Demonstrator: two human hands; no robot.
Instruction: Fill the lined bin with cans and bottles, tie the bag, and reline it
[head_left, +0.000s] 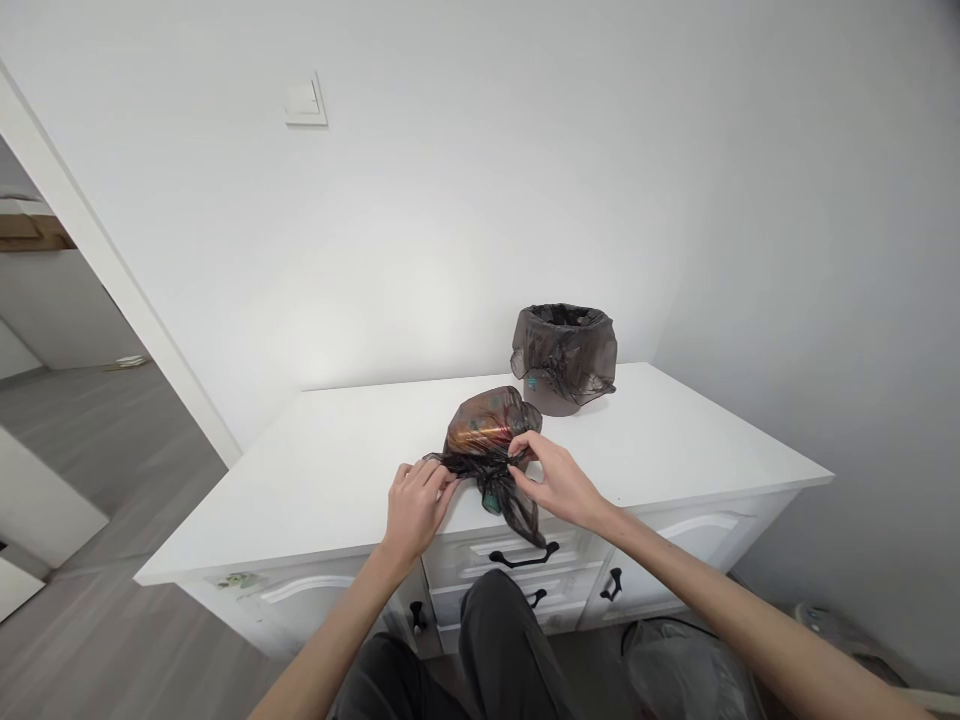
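A filled black plastic bag (484, 415) rests near the front edge of the white cabinet top, with orange, red and green contents showing through its thin film. Its gathered neck runs between my two hands, and a loose end hangs over the front edge. My left hand (421, 500) is closed on the bunched plastic at the left. On the right, my right hand (551, 478) pinches the same gathered plastic between thumb and fingers. Whether a knot lies between them, I cannot tell.
Behind the bag stands a bin (559, 395) lined with another black bag, close to the wall. The white cabinet (330, 440) has dark handles (525, 556) on its front. Below right, a clear plastic bag (686, 665) sits on the floor. A doorway opens at left.
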